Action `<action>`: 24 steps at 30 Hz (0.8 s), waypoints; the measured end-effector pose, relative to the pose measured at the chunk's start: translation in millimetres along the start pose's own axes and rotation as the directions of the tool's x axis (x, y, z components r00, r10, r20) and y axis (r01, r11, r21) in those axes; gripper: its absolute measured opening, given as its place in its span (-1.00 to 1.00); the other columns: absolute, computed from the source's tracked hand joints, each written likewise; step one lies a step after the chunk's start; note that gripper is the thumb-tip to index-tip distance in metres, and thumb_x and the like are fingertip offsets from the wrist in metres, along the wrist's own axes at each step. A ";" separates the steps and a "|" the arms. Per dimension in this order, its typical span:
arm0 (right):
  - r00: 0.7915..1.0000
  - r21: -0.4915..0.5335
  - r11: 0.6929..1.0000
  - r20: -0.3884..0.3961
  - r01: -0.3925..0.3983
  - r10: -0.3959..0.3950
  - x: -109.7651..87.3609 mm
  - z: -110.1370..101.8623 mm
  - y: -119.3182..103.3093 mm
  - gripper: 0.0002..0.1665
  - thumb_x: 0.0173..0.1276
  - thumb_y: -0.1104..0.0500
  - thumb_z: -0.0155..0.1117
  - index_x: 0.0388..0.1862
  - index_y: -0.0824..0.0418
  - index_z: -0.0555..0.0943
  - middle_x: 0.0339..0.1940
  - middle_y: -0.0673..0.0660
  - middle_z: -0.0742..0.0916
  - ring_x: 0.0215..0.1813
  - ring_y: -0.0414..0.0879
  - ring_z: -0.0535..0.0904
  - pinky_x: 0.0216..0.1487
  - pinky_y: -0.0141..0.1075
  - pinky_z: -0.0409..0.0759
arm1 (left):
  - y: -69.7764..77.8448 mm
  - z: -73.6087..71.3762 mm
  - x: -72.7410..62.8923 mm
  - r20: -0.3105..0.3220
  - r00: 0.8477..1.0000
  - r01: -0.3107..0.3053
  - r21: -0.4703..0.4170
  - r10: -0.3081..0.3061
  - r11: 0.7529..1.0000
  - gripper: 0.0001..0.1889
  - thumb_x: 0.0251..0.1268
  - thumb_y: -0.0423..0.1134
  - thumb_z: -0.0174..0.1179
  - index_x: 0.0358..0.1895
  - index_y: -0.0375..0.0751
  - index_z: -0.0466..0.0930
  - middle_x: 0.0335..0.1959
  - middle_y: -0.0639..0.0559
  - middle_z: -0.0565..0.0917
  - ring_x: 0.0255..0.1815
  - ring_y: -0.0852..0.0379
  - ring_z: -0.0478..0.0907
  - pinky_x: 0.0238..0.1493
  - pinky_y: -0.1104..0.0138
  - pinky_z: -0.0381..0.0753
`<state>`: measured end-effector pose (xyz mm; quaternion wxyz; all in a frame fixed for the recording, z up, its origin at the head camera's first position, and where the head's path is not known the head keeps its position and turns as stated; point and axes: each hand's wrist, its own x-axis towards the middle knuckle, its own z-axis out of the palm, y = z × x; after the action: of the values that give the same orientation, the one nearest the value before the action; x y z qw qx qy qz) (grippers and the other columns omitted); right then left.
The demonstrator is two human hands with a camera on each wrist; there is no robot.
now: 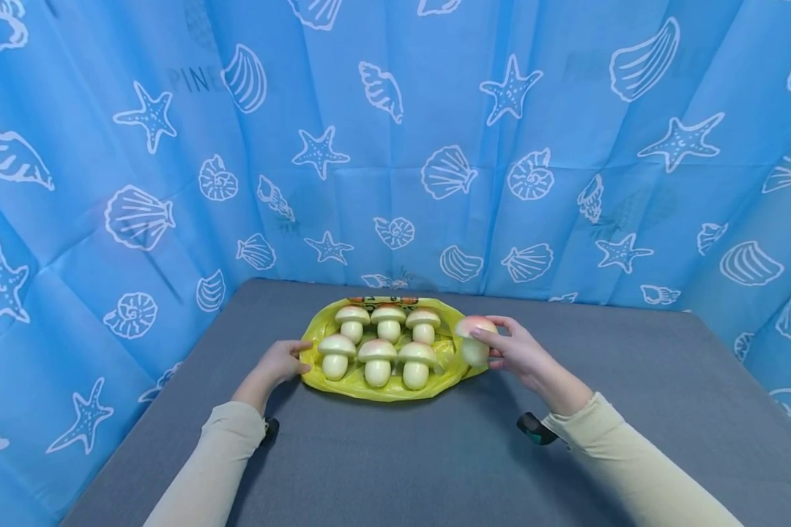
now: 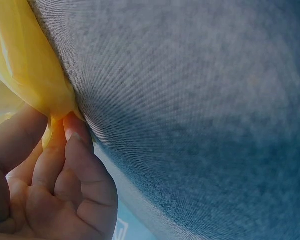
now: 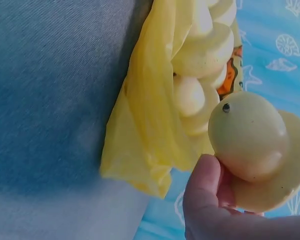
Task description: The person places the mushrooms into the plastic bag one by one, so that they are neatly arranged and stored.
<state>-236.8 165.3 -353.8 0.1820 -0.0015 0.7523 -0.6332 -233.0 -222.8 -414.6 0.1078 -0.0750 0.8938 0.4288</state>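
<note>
A yellow plastic bag [image 1: 385, 394] lies spread on the table, its opening facing up. Inside stand several toy mushrooms [image 1: 377, 351] with cream stems and pale, pink-tinged caps, three in a back row and three in front. At the bag's left end, my left hand [image 1: 278, 368] pinches the gathered plastic between thumb and fingers, as the left wrist view shows. My right hand [image 1: 522, 359] holds another mushroom [image 1: 472, 341] by its cap, over the bag's right end. This mushroom is upright in the head view; a small dark spot shows on its stem in the right wrist view.
A grey cloth [image 1: 395, 468] covers the table. Behind it and at both sides hangs a blue curtain [image 1: 395, 197] with white shells and starfish. Dark wrist devices sit under both cuffs, the right one [image 1: 536, 429] close to the tabletop.
</note>
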 end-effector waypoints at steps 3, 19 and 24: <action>1.000 -0.003 1.000 -0.015 0.000 0.000 4.2 7.5 -1.2 -0.17 0.49 0.02 0.12 0.47 0.39 -0.02 0.10 0.27 0.37 -0.32 -0.13 0.42 -0.30 -0.34 0.50 | -0.2 0.3 -0.2 -0.001 1.000 0.001 0.002 -0.001 1.000 -0.47 0.32 -0.56 0.12 0.36 -0.49 0.30 0.35 -0.48 0.29 0.35 -0.38 0.24 0.16 -0.04 0.48; 0.980 -0.264 0.965 -0.188 0.008 -0.060 31.4 42.4 4.2 -0.26 0.41 0.03 0.24 0.37 0.40 0.22 0.24 0.41 0.40 -0.13 0.07 0.45 -0.25 -0.19 0.55 | -1.8 0.9 -0.1 -0.016 1.000 -0.010 0.004 0.010 1.000 -0.47 0.31 -0.57 0.13 0.35 -0.49 0.32 0.35 -0.46 0.31 0.35 -0.35 0.25 0.17 -0.01 0.48; 0.971 -0.378 0.926 -0.214 0.019 -0.107 36.8 47.5 7.6 -0.25 0.40 -0.02 0.26 0.34 0.41 0.25 0.27 0.44 0.41 0.13 0.21 0.42 -0.01 -0.02 0.49 | -2.2 0.2 0.9 -0.012 1.000 -0.007 0.007 0.007 1.000 -0.47 0.31 -0.56 0.13 0.35 -0.47 0.33 0.35 -0.46 0.30 0.36 -0.36 0.23 0.18 -0.02 0.47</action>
<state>-256.3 113.0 -377.3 0.0693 0.0131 0.8744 -0.4800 -233.3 -224.0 -416.5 0.1011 -0.0739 0.8962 0.4257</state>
